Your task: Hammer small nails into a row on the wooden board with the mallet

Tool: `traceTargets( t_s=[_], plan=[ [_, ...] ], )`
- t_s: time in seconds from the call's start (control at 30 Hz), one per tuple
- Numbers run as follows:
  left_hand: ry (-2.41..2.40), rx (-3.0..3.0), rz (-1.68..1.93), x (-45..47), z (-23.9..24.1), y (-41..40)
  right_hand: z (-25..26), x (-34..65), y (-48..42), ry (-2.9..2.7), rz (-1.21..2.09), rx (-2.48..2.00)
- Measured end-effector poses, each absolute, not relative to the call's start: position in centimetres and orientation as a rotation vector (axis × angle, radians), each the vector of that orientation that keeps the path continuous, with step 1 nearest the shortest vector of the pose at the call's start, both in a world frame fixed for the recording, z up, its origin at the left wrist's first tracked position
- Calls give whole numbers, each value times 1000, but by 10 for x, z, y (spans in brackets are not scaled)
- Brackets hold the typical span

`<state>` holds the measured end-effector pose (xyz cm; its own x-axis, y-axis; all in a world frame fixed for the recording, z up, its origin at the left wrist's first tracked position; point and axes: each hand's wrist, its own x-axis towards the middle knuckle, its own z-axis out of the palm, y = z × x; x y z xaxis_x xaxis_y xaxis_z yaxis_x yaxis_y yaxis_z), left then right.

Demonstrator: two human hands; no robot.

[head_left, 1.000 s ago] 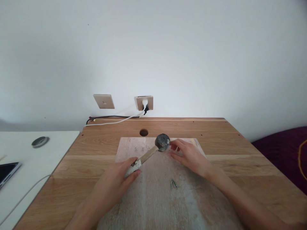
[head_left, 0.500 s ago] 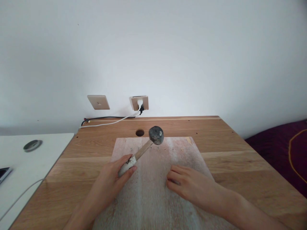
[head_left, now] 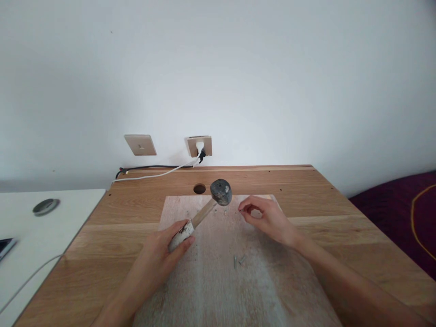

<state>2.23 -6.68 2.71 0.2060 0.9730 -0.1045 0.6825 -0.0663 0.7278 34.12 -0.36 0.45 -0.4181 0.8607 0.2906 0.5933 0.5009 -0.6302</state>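
My left hand (head_left: pixel 165 254) is wrapped round the pale grip of a mallet (head_left: pixel 221 192), whose dark head points up and to the right above a worn board (head_left: pixel 211 281). Near the board's far right corner, my right hand (head_left: pixel 265 217) is closed in a pinch just above the surface. What its fingertips hold is too small to make out. On the board below lie two small metal pins (head_left: pixel 235 261), perhaps nails or screws. Small holes or specks run along the board's far part, partly hidden by the mallet.
The board lies on a wooden table (head_left: pixel 119 254) with a round cable hole (head_left: pixel 199 188). Cables (head_left: pixel 160 175) run along its back edge to a wall socket (head_left: pixel 200 147). At left stands a white table (head_left: pixel 51 236) with a grey ring-shaped thing (head_left: pixel 46 206); purple fabric (head_left: pixel 384 204) is at right.
My right hand has moved away from me to the far part of the board, fingers now pinched. Two metal pins it covered now show. The left hand and mallet have stayed nearly still.
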Motion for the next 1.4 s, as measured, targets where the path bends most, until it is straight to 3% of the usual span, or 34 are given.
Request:
traceTargets(
  t_s=[0.87,1.07,1.27,1.4],
  plan=[
    [1397,1953,361,47,35,-66,-1,362,-7,-2190,441,-1473],
    [1407,1954,403,48,38,-66,26,351,-65,-2597,450,-1063],
    [1377,1979,543,56,36,-55,35,311,-89,-2961,107,-807],
    [1375,1963,573,61,34,-53,33,328,-67,-2856,361,-898]
  ],
)
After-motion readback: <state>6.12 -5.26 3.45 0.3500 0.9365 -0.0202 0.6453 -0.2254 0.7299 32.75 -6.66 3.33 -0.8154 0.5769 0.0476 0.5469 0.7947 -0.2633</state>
